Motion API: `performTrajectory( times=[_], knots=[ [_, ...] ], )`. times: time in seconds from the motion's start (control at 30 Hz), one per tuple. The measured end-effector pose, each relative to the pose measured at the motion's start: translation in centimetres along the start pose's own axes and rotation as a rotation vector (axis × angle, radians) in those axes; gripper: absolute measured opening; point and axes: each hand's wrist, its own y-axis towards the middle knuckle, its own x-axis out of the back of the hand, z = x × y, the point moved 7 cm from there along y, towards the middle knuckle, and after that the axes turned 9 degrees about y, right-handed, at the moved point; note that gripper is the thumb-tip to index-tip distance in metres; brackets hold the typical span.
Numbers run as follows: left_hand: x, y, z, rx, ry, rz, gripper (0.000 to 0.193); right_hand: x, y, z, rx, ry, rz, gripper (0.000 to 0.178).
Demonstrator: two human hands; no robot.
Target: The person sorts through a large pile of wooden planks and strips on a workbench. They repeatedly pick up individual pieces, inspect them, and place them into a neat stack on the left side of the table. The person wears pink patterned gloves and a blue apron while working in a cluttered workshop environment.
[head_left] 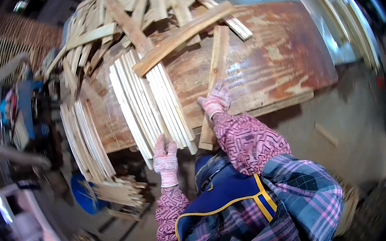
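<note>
My left hand (165,161), in a pale pink knit glove, has its fingers stretched out against the near ends of a row of pale wooden slats (129,106). The slats lie side by side and overhang the table's front edge. My right hand (217,99), gloved the same way, is closed around a brown wooden plank (218,53) lying lengthwise to the right of the row. Its thumb shows on the plank's left side; the other fingertips are partly hidden. A thicker plank (183,38) rests diagonally across the far ends of the slats.
The worn plywood tabletop (275,49) stretches to the right. A jumbled heap of planks (156,3) covers its far side. Another stack of slats (85,137) sits at the left end, near a blue round container (85,194). One wood offcut (326,135) is on the floor.
</note>
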Motion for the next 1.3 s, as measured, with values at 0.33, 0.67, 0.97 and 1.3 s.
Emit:
performTrajectory(
  times=[0.33,0.67,0.97,1.3],
  knots=[
    [-7.0,-1.9,-5.1,-0.627,0.576,0.897,0.046,5.8,-6.5,-17.1,-0.41,0.278,-0.051,0.084],
    [-10.3,-5.4,2.9,-0.588,0.408,1.309,0.049,5.0,-39.2,-42.0,-0.957,0.747,-0.905,0.114],
    [-11.1,-13.1,-5.3,-0.988,0.727,1.307,0.051,29.2,-65.7,-63.9,-1.367,-0.479,-1.274,0.064],
    [1.2,5.6,1.7,-0.503,0.427,0.372,0.059,6.4,-8.4,-21.8,-0.051,0.913,-0.587,0.035]
  ],
)
